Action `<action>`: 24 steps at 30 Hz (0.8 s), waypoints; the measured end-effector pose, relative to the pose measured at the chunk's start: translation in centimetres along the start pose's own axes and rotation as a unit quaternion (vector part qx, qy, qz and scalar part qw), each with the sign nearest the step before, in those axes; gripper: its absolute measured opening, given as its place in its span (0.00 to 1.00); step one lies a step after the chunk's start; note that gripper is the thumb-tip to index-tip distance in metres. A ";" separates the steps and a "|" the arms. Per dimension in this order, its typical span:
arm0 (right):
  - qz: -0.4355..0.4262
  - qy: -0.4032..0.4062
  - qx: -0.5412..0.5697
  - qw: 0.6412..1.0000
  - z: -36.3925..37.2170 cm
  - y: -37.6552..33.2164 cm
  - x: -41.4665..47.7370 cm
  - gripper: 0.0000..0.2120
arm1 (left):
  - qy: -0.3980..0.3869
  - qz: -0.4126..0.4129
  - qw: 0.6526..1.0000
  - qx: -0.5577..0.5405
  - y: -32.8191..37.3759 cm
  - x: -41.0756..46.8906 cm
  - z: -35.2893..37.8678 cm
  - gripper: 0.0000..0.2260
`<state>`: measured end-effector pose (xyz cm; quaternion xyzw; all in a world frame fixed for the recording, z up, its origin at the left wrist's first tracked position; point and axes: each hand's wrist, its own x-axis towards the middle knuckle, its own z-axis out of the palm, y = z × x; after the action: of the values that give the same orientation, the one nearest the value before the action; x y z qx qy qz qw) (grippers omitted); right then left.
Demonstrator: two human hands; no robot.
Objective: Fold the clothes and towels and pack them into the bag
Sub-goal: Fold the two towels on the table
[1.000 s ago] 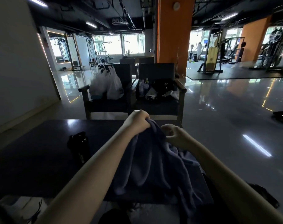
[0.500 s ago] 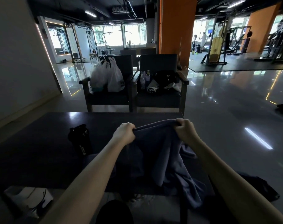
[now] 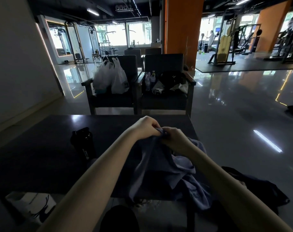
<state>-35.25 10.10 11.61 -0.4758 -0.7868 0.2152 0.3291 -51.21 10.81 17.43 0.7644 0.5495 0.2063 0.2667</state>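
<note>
A grey-blue towel [image 3: 167,171] hangs in loose folds over the near right part of the dark table [image 3: 47,153]. My left hand [image 3: 143,127] and my right hand [image 3: 173,138] meet above the table, both pinching the towel's top edge between them. The rest of the cloth drapes down past the table's near edge. A dark garment or bag [image 3: 259,190] lies at the lower right, partly hidden by my right forearm.
A black shaker bottle [image 3: 83,142] stands on the table's left. A white shoe [image 3: 32,206] sits on the floor at lower left. Beyond the table, two dark armchairs [image 3: 165,97] hold white plastic bags [image 3: 109,77], water bottles and dark items. Glossy floor spreads to the right.
My hands, which held the towel's top edge spread apart half a second ago, have come together at the middle, bringing the two gripped ends side by side.
</note>
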 end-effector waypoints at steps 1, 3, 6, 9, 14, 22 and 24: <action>0.001 0.025 0.002 1.000 -0.3 0.3 0.0 0.06 | -0.008 -0.001 1.000 0.002 -0.2 0.0 0.0 0.05; 0.034 0.046 0.005 0.998 -1.1 1.2 -0.1 0.15 | -0.020 -0.018 1.000 0.007 -1.0 0.0 -0.4 0.08; 0.089 0.036 0.034 0.995 -2.1 2.3 -0.7 0.14 | 0.016 -0.047 0.999 -0.021 -2.4 -0.2 -0.1 0.06; 0.085 -0.025 0.110 0.990 -2.0 2.7 -0.9 0.03 | 0.058 -0.037 0.994 -0.083 -2.1 -0.2 1.1 0.03; 0.086 0.071 0.167 0.980 -2.8 1.0 -0.1 0.17 | 0.038 0.000 0.983 -0.177 -1.7 0.1 3.3 0.08; 0.115 0.164 0.208 0.957 -5.8 0.7 -0.8 0.14 | -0.037 -0.074 0.987 -0.140 -5.3 -0.4 7.5 0.05; 0.139 0.175 0.209 0.952 -6.5 1.7 -1.3 0.20 | -0.025 -0.102 0.977 -0.185 -6.0 -0.6 6.7 0.07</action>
<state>-29.10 9.95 14.55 -0.5313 -0.5803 0.3317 0.5206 -51.72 10.56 8.47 0.6467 0.5704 0.2564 0.4367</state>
